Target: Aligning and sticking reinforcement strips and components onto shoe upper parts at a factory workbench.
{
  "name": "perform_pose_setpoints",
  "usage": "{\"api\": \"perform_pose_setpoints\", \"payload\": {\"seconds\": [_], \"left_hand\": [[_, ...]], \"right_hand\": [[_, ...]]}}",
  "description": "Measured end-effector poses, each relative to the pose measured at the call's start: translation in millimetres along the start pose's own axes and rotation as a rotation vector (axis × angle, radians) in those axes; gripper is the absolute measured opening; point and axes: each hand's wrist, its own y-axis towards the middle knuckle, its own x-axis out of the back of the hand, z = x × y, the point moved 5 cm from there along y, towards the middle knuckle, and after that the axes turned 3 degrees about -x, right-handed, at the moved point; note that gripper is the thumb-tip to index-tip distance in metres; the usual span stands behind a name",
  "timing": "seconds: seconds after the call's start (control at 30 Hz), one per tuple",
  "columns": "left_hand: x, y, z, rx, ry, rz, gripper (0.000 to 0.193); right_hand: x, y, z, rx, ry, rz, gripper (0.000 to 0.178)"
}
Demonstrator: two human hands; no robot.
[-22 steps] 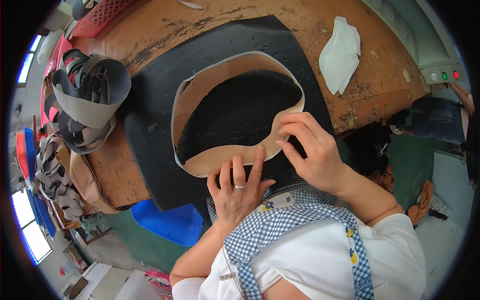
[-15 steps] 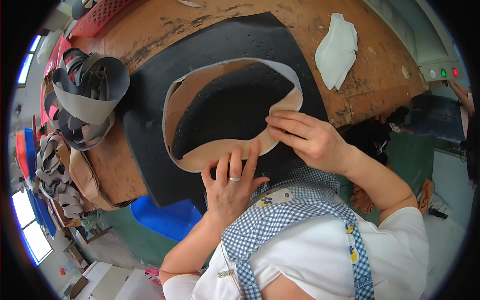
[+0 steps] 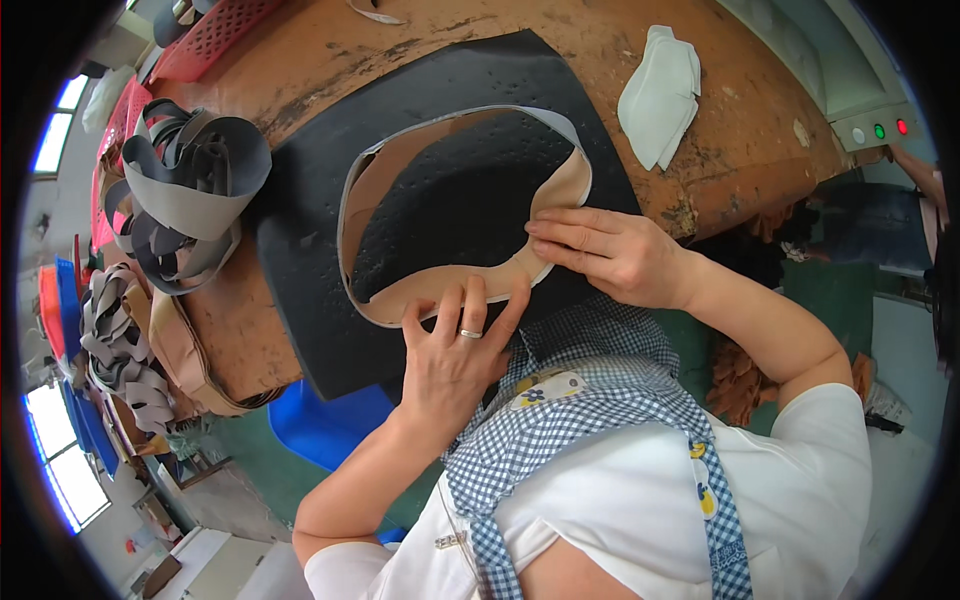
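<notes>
A closed loop of band (image 3: 405, 298), beige inside with a pale grey edge, stands on a black mat (image 3: 300, 250) in front of me. My right hand (image 3: 628, 258) pinches its near right part, where the wall bends inward, with fingertips on the beige face and the thumb largely hidden. On the near side, my left hand (image 3: 452, 350) spreads its fingers over the band, the tips touching the beige inner face. Its thumb is mostly out of sight.
Coiled grey strips (image 3: 195, 205) are heaped at the left of the wooden table (image 3: 330, 60), near pink baskets (image 3: 215, 45). White cut pieces (image 3: 660, 100) lie at the far right. A blue stool (image 3: 325, 425) stands below the near edge. Another person's arm (image 3: 915, 170) shows at the right.
My left fingers have spread wider and shifted slightly along the band, and the thumb has gone from sight. My right hand keeps its pinch. The whole view has shifted a little.
</notes>
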Motion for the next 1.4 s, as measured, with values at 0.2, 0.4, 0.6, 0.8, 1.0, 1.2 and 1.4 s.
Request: {"api": "perform_pose_setpoints", "payload": {"seconds": [0.2, 0.4, 0.6, 0.8, 1.0, 1.2, 1.4], "left_hand": [[3.0, 4.6, 6.8, -0.064, -0.144, -0.058, 0.080], [13.5, 14.6, 13.0, 0.030, -0.492, -0.370, 0.037], [9.2, 27.1, 0.7, 0.007, -0.465, -0.481, 0.025], [2.9, 26.0, 3.2, -0.010, -0.476, -0.507, 0.027], [1.7, 25.3, 5.0, -0.008, -0.497, -0.507, 0.031], [2.1, 27.0, 5.6, -0.026, -0.488, -0.506, 0.029], [0.7, 26.7, 8.7, -0.011, -0.535, -0.497, 0.030]], "right_hand": [[-2.4, 6.3, 20.7, 0.080, -0.107, -0.020, 0.034], [-3.2, 11.2, 20.3, 0.230, -0.098, 0.007, 0.026], [-2.8, 14.9, 15.7, 0.387, -0.074, 0.010, 0.021], [-4.4, 15.1, 14.6, 0.458, -0.098, 0.036, 0.020], [-9.2, 16.1, 24.9, 0.519, -0.162, 0.064, 0.020], [-2.3, 20.8, 11.6, 0.227, -0.013, -0.041, 0.016], [-2.8, 12.1, 11.2, 0.290, -0.080, -0.129, 0.015]]}}
